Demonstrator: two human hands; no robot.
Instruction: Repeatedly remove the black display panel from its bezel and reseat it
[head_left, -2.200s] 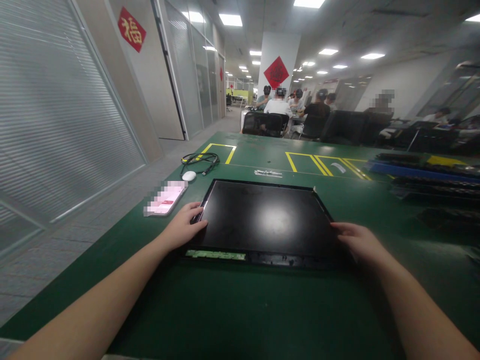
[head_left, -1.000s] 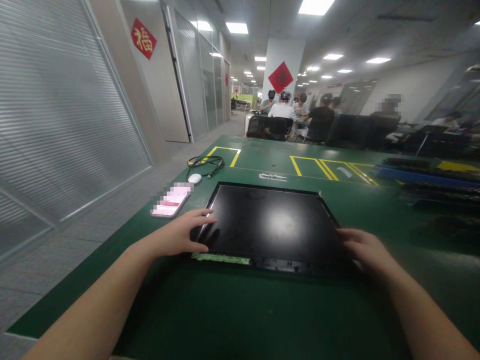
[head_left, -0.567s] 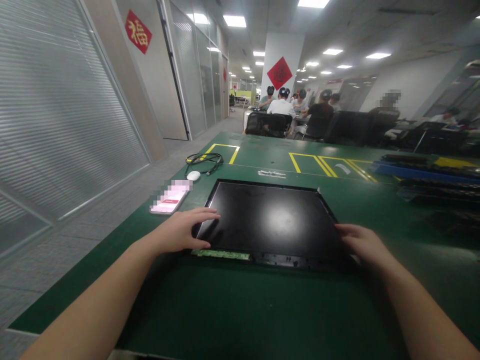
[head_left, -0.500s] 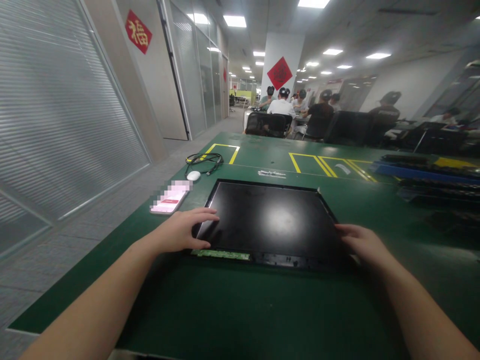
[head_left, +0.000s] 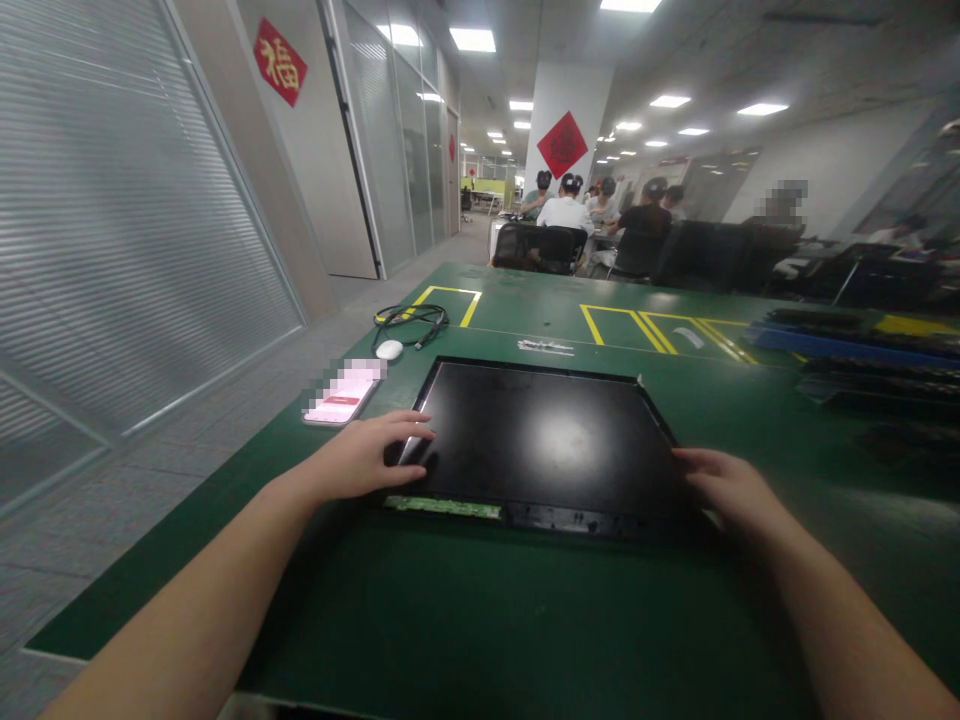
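A black LCD panel (head_left: 510, 430) lies face up on the green table (head_left: 480, 620), with a white glare on its screen. A green circuit strip (head_left: 442, 508) shows along the left part of its near edge. Over the panel's left edge my left hand (head_left: 375, 450) is spread, thumb and fingers apart, the fingertips at the border of the screen. My right hand (head_left: 720, 485) is closed at the right edge, its index finger along the frame; the other fingers are mostly hidden.
Left of the panel are a phone (head_left: 345, 392), a white round-shaped item (head_left: 389, 350) and a coiled black cable (head_left: 412, 322). Thin white strips (head_left: 545, 347) lie beyond it. Stacked dark parts (head_left: 847, 375) stand at the right. Several people (head_left: 566, 208) sit farther back.
My left thumb has lifted slightly, toward the other fingers. The view has shifted a little; the panel and my right hand stay in nearly the same place.
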